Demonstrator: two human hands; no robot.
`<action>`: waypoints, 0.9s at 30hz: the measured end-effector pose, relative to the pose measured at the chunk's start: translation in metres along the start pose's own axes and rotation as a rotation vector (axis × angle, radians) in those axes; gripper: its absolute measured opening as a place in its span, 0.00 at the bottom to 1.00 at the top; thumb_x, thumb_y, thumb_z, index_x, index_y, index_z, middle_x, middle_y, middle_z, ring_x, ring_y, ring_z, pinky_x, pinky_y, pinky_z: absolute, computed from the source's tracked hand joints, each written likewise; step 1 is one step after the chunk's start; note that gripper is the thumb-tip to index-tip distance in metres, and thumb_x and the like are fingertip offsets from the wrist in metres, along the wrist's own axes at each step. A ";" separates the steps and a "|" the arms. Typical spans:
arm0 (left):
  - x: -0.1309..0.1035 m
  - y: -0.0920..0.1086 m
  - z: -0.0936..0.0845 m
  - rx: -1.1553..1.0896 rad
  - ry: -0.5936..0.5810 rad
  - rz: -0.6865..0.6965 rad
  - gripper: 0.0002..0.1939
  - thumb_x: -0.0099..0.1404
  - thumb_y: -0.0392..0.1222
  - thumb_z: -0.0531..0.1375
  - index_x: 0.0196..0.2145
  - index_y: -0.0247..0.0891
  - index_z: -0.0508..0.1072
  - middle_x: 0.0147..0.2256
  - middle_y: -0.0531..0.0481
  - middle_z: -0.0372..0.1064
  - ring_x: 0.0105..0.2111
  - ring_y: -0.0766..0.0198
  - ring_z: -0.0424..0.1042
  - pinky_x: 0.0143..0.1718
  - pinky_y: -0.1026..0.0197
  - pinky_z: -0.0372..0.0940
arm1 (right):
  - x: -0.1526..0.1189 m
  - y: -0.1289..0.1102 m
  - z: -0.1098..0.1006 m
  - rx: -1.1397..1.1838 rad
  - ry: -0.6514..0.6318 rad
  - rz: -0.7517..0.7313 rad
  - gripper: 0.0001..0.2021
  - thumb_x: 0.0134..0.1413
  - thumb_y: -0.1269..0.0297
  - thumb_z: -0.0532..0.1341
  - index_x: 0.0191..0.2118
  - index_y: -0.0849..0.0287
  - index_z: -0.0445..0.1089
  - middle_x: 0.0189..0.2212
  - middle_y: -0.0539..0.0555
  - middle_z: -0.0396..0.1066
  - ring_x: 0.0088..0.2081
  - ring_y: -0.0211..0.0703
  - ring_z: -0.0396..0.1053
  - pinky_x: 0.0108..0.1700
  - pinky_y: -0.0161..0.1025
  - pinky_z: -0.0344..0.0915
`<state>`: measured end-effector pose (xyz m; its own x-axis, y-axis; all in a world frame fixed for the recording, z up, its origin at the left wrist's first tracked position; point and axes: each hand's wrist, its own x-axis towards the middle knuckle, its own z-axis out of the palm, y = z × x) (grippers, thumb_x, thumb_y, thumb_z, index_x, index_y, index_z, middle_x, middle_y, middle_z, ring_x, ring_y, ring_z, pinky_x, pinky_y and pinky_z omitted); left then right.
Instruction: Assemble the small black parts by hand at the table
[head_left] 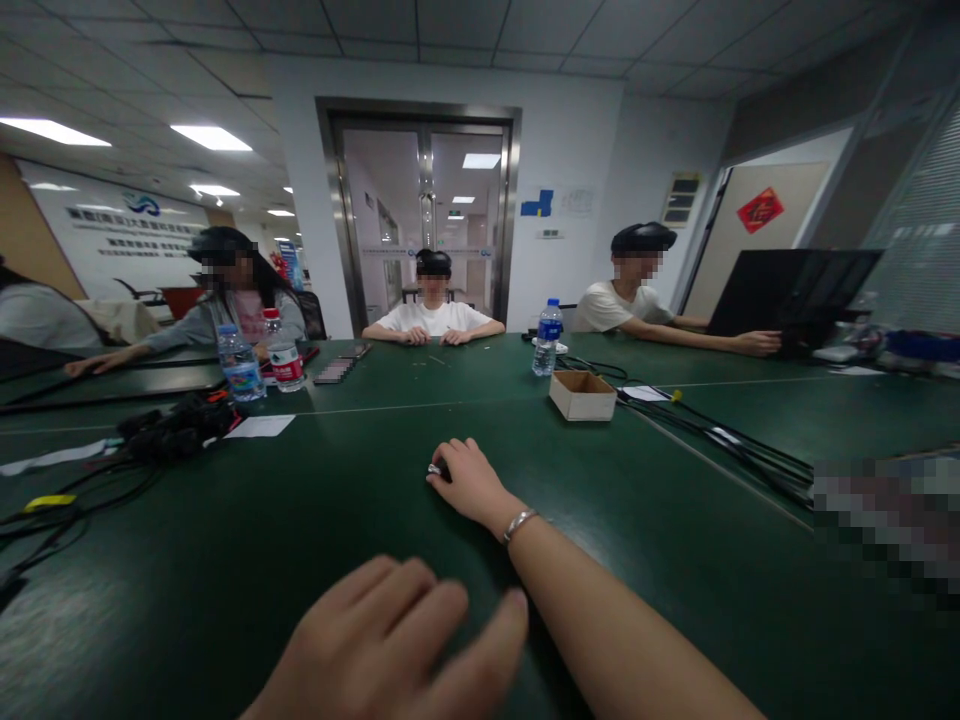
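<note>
My right hand (470, 482), with a silver bracelet (519, 526) at its wrist, rests on the green table (360, 480). Its thumb and fingers are closed around a small whitish, shiny thing (433, 469) too small to name, mostly covered by the fingertips. Nearer to me, my left hand (390, 640) hovers above the table and looks slightly blurred. Its fingers are bent and the thumb stands apart, pointing right; nothing shows in it, though the palm is hidden. The left hand is nearest to my right forearm.
A small open cardboard box (583, 397) and a water bottle (547, 338) stand ahead right, beside black cables (720, 440). Left are two bottles, a red-capped one (283, 352) included, paper (262, 426) and a black tangle (176, 425). Several people in headgear sit around.
</note>
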<state>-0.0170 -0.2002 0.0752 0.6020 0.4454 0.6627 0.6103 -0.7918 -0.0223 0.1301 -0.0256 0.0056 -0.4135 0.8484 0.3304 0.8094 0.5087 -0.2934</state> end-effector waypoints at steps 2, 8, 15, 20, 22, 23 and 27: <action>0.026 -0.028 0.028 0.077 -0.185 -0.107 0.22 0.63 0.37 0.52 0.54 0.50 0.65 0.38 0.49 0.72 0.35 0.61 0.70 0.38 0.57 0.67 | 0.000 0.004 0.001 -0.040 -0.002 0.012 0.08 0.58 0.62 0.57 0.40 0.60 0.69 0.39 0.56 0.67 0.42 0.45 0.59 0.46 0.41 0.56; 0.059 -0.114 0.121 -0.084 -0.374 -0.675 0.22 0.63 0.37 0.51 0.56 0.39 0.63 0.51 0.41 0.66 0.49 0.55 0.66 0.50 0.54 0.61 | 0.002 0.021 0.002 -0.091 0.017 0.122 0.11 0.57 0.61 0.56 0.45 0.56 0.69 0.42 0.57 0.64 0.43 0.47 0.57 0.45 0.43 0.55; 0.044 -0.131 0.155 -0.209 -0.240 -0.685 0.16 0.67 0.40 0.48 0.50 0.42 0.66 0.48 0.47 0.68 0.48 0.59 0.65 0.51 0.57 0.58 | 0.006 0.026 0.007 -0.087 0.021 0.144 0.11 0.57 0.62 0.56 0.45 0.57 0.69 0.43 0.58 0.63 0.44 0.48 0.56 0.48 0.44 0.55; 0.044 -0.136 0.154 -0.242 -0.227 -0.738 0.13 0.65 0.40 0.52 0.46 0.41 0.68 0.43 0.47 0.69 0.44 0.59 0.67 0.48 0.58 0.61 | 0.007 0.026 0.008 -0.043 0.044 0.146 0.11 0.56 0.64 0.55 0.42 0.59 0.69 0.42 0.58 0.64 0.44 0.48 0.56 0.48 0.43 0.55; 0.045 -0.135 0.154 -0.222 -0.214 -0.736 0.12 0.64 0.40 0.52 0.45 0.41 0.69 0.42 0.47 0.69 0.43 0.59 0.67 0.46 0.58 0.61 | 0.006 0.026 0.008 -0.023 0.039 0.143 0.11 0.55 0.66 0.55 0.43 0.60 0.69 0.42 0.58 0.64 0.44 0.48 0.57 0.48 0.43 0.56; 0.044 -0.135 0.154 -0.206 -0.208 -0.735 0.12 0.64 0.40 0.52 0.45 0.41 0.69 0.41 0.47 0.69 0.42 0.59 0.67 0.46 0.58 0.61 | 0.006 0.027 0.008 -0.012 0.031 0.137 0.12 0.55 0.68 0.55 0.44 0.60 0.69 0.43 0.58 0.64 0.44 0.47 0.57 0.49 0.42 0.56; 0.042 -0.135 0.152 -0.134 -0.228 -0.718 0.11 0.65 0.41 0.52 0.43 0.41 0.71 0.41 0.46 0.68 0.42 0.58 0.67 0.45 0.58 0.61 | 0.004 0.030 0.005 0.029 0.013 0.094 0.16 0.52 0.71 0.55 0.48 0.62 0.68 0.44 0.59 0.64 0.46 0.47 0.58 0.50 0.42 0.57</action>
<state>0.0037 -0.0110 -0.0079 0.1813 0.9334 0.3096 0.8332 -0.3131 0.4559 0.1507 -0.0059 -0.0059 -0.3308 0.8906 0.3120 0.8318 0.4314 -0.3493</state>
